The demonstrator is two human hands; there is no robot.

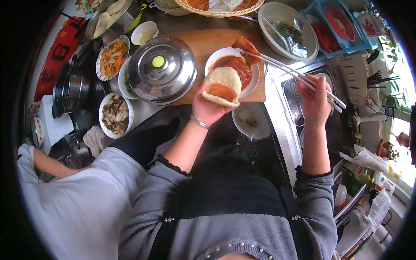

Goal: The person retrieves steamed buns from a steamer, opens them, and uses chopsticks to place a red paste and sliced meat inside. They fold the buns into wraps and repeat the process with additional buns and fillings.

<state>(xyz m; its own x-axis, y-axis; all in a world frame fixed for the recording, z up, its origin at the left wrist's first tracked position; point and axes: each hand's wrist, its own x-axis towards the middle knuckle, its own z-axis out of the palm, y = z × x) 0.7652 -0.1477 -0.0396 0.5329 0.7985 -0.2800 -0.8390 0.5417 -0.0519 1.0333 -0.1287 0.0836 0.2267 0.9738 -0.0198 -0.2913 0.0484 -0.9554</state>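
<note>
My left hand (207, 108) holds a pale split bun (224, 82) with a reddish-brown slice (222, 92) showing in its opening. Behind the bun is a white plate (211, 58) of similar slices in red sauce, partly covered by it. My right hand (315, 97) grips a pair of long light chopsticks (294, 74). Their tips pinch another sauced slice (246, 45), lifted at the plate's far right edge. The plate stands on a wooden board (199, 41).
A domed steel lid (162, 82) with a yellow-green knob sits left of the plate. Dishes of carrot strips (113, 59) and mushrooms (115, 115) stand farther left. A soup bowl (263, 30) is at back right, a sink (294, 102) to the right. Another person (93, 190) is at left.
</note>
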